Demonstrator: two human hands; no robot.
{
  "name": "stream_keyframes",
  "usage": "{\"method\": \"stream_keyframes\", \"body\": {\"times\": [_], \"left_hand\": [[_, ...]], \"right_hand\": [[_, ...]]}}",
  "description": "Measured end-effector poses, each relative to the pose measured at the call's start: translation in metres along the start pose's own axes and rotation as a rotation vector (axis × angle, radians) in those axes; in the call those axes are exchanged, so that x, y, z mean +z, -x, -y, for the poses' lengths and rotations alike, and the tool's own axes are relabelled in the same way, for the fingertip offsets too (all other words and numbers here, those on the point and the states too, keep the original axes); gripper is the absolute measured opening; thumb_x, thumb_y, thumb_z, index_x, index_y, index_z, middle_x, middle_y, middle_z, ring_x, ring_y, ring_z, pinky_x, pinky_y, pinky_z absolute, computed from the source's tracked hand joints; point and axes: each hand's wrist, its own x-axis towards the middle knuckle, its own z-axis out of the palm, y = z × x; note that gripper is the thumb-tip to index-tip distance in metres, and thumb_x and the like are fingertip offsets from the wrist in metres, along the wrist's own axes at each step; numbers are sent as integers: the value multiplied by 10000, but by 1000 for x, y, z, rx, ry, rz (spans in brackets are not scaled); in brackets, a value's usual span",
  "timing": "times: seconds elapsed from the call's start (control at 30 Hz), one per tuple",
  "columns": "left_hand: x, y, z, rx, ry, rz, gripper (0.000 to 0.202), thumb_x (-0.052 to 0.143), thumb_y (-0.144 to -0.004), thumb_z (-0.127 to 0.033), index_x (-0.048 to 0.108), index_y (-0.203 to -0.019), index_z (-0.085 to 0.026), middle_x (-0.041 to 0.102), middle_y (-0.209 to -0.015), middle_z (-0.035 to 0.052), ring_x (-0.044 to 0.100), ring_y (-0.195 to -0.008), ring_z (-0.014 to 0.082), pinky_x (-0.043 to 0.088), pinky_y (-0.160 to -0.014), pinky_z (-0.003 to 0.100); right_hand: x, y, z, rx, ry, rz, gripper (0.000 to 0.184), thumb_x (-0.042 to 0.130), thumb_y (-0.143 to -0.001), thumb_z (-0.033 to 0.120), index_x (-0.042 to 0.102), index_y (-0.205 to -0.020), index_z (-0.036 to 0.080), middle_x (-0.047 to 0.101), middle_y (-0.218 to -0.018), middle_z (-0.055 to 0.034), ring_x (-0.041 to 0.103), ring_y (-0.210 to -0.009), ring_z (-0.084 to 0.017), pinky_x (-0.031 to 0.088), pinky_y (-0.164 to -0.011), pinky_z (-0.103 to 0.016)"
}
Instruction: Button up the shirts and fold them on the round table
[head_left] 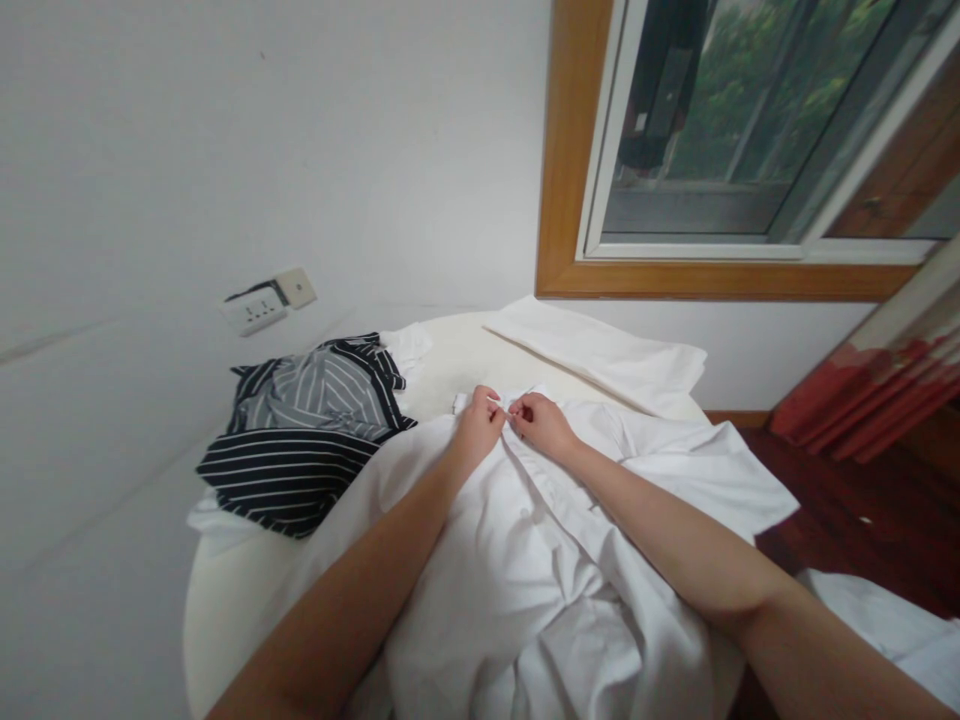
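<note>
A white shirt [540, 560] lies spread over a round white table [225, 610], its collar end pointing away from me. My left hand [478, 422] and my right hand [541, 421] meet at the shirt's far edge, fingers curled and pinching the white fabric near the collar. The hands nearly touch each other. Both forearms rest across the shirt.
A black and grey striped garment [307, 430] is heaped on the table's left. A folded white cloth [600, 350] lies at the back by the wall. A wall socket [259, 305], a wood-framed window [750, 150], a red curtain [870, 390] and dark wooden floor [847, 520] surround it.
</note>
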Motion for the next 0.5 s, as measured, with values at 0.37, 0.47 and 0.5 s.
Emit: {"method": "stream_keyframes", "body": {"times": [0.37, 0.47, 0.5], "left_hand": [[6, -5, 12, -91, 213, -4, 199, 480, -781, -116, 423, -934, -228, 526, -647, -75, 559, -564, 118, 431, -583, 235], [6, -5, 10, -126, 266, -19, 186, 487, -781, -122, 425, -924, -224, 520, -638, -78, 544, -542, 110, 416, -553, 224], [6, -5, 9, -135, 283, -22, 183, 490, -782, -124, 425, -921, -223, 518, -636, -80, 539, -537, 107, 412, -548, 221]], "right_hand": [[-1, 3, 3, -15, -47, -25, 98, 570, -813, 168, 642, -879, 156, 585, -671, 9, 529, -662, -122, 394, -662, -230], [-1, 2, 1, -4, -71, -30, 111, 565, -817, 166, 653, -883, 155, 591, -669, 9, 541, -659, -121, 407, -676, -233], [-1, 2, 1, 1, -77, -30, 116, 563, -815, 161, 658, -882, 156, 594, -672, 9, 545, -654, -119, 411, -677, -234]]}}
